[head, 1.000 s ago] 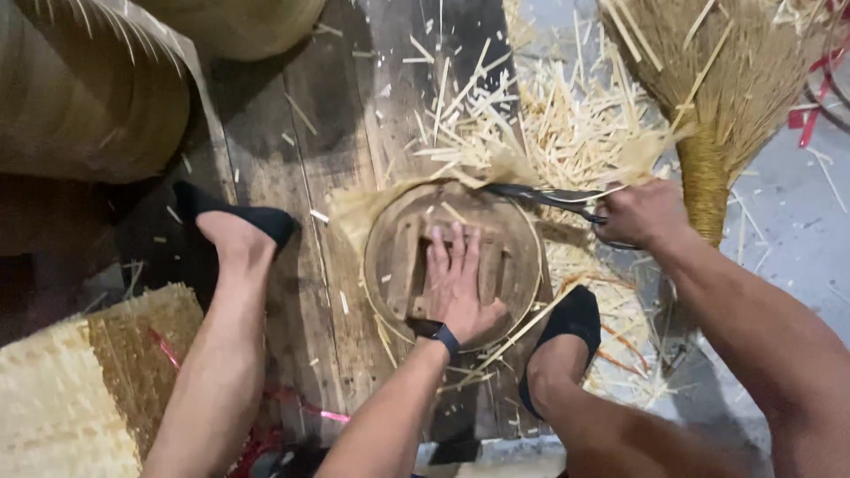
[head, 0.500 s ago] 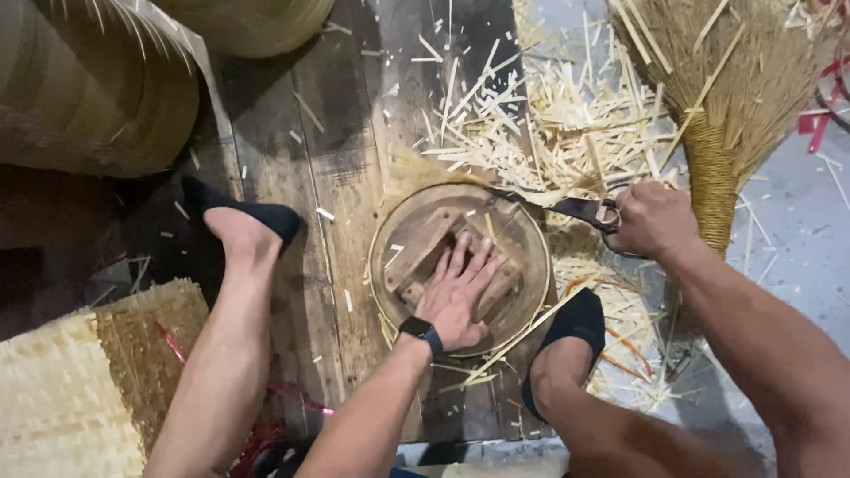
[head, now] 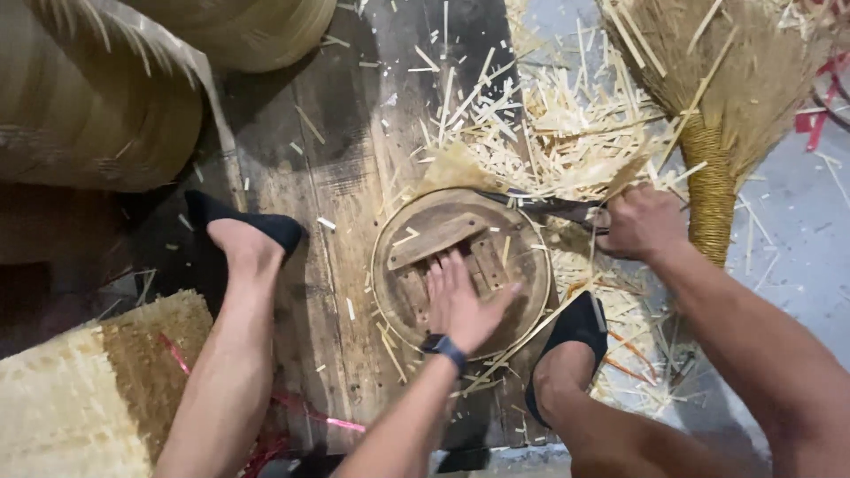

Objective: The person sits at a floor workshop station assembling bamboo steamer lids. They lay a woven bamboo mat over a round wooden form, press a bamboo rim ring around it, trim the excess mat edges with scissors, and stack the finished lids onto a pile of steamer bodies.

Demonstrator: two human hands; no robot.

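While left hand (head: 462,305) flat on round wooden form (head: 460,265); right hand (head: 642,221) gripping scissors (head: 540,206)

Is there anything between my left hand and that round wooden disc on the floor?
Nothing visible. The left hand lies flat on the round wooden disc, palm on its slats. The right hand holds dark shears at the disc's far rim.

Bare arms, no sleeves; dark watch (head: 444,344) on left wrist; black low socks (head: 266,227); bare legs
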